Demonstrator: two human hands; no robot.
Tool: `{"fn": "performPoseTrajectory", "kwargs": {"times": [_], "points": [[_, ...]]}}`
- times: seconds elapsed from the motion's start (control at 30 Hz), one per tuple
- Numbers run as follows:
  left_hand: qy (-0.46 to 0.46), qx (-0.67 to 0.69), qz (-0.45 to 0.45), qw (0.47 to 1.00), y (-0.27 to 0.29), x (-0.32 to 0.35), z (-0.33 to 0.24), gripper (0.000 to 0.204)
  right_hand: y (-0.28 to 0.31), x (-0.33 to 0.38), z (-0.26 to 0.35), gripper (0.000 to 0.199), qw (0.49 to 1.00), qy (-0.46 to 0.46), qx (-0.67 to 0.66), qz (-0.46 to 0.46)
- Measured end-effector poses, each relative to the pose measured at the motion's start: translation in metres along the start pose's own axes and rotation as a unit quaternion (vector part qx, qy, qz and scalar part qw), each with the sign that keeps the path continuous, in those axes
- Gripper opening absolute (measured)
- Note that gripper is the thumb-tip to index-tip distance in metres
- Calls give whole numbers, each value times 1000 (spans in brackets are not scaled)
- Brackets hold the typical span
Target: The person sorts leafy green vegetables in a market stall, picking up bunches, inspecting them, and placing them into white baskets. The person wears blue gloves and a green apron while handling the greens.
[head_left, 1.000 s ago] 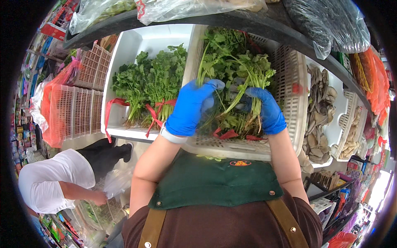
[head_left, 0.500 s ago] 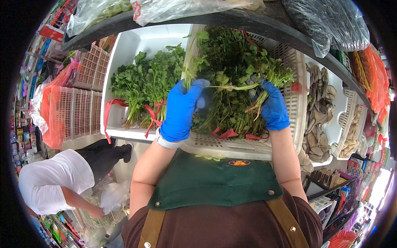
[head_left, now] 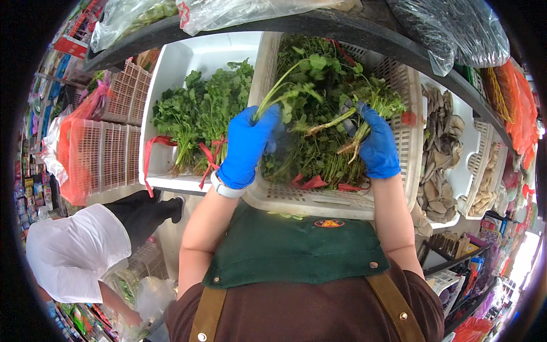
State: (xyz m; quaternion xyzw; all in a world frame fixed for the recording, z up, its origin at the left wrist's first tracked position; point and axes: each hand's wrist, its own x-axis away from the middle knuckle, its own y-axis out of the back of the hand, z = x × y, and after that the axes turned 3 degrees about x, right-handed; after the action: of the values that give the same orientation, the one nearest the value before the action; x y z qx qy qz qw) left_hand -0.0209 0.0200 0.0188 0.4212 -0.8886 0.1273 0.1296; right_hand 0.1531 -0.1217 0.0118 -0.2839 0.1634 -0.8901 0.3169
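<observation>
My left hand (head_left: 249, 148), in a blue glove, is closed round a few long green stalks of coriander (head_left: 278, 85) whose leafy tops lean to the right. My right hand (head_left: 379, 147), gloved the same way, grips a bunch of coriander (head_left: 387, 102) with pale roots hanging below the fingers. One rooted stem (head_left: 327, 123) sticks out leftward from that bunch. Both hands are above a white plastic crate (head_left: 305, 206) filled with darker greens and red ties. Beside it on the left, a white foam box (head_left: 149, 119) holds upright coriander bunches (head_left: 199, 102) with red ties.
Oyster mushrooms (head_left: 439, 165) fill a white box on the right. A dark shelf edge (head_left: 296, 27) with plastic-bagged goods crosses above. Stacked crates (head_left: 108, 148) stand at the left. A person in a white shirt (head_left: 80, 251) bends over at lower left, near a plastic bag (head_left: 155, 296).
My left hand has moved slightly left, and its stalks now lean right. The stem that stretched between my hands now ends free beside my right hand. The person at left has shifted a little.
</observation>
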Motion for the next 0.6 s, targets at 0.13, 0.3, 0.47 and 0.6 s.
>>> {"fn": "performPoseTrajectory", "kwargs": {"times": [0.13, 0.3, 0.47, 0.6], "points": [[-84, -8, 49, 995, -3, 1, 5, 29, -13, -1, -1, 27, 1000, -11, 0, 6], [-51, 83, 192, 976, -14, 2, 5, 36, -20, -6, -4, 24, 999, -29, -13, 12], [-34, -97, 159, 982, -5, -2, 12, 37, -12, -16, -2, 21, 1000, -9, -24, -9], [33, -100, 152, 983, 3, 2, 3, 33, 6, -23, 3, 21, 998, 34, -21, -48]]}}
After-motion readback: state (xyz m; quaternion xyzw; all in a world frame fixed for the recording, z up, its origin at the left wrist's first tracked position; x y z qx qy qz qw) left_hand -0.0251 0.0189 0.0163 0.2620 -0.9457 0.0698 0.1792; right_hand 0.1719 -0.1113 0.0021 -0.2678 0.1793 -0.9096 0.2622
